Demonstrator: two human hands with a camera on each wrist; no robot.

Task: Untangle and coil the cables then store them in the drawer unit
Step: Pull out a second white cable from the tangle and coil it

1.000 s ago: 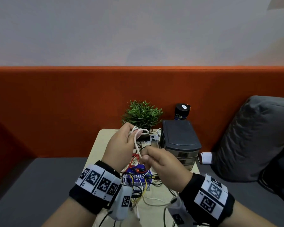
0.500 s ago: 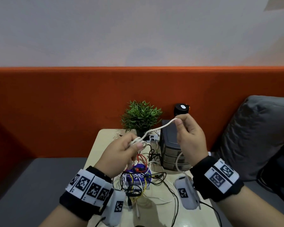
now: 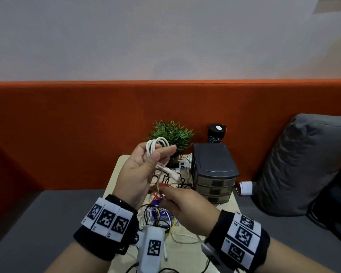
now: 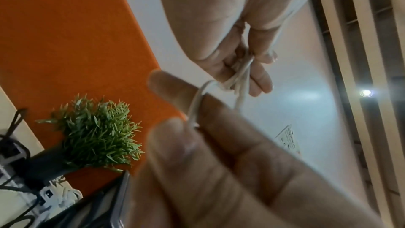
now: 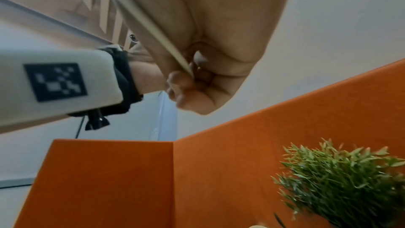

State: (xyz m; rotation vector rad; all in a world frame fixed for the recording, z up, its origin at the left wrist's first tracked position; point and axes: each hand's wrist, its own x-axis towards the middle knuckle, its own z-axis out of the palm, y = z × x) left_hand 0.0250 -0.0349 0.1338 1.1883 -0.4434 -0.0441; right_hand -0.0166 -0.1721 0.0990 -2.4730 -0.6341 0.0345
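Observation:
My left hand [image 3: 146,170] is raised above the table and grips a coil of white cable [image 3: 156,143], with the loops standing above its thumb and forefinger. A loose strand hangs from the coil down to my right hand [image 3: 177,203], which pinches it just below the left hand. In the left wrist view the white cable [image 4: 196,108] passes between blurred fingers. The right wrist view has the cable [image 5: 153,29] running along the palm into the curled fingers [image 5: 181,82]. A dark drawer unit [image 3: 213,170] stands at the table's right, its drawers closed. Several tangled cables [image 3: 158,215] lie under my hands.
A small green plant [image 3: 172,134] and a black can [image 3: 217,133] stand at the table's back. A white power strip [image 3: 182,165] lies behind the tangle. A grey pillow [image 3: 307,164] and a white roll [image 3: 246,189] are to the right, on the grey seat.
My right hand came down from up by the drawer unit to just under my left hand. The left hand rose, and another loop of white cable now stands above it.

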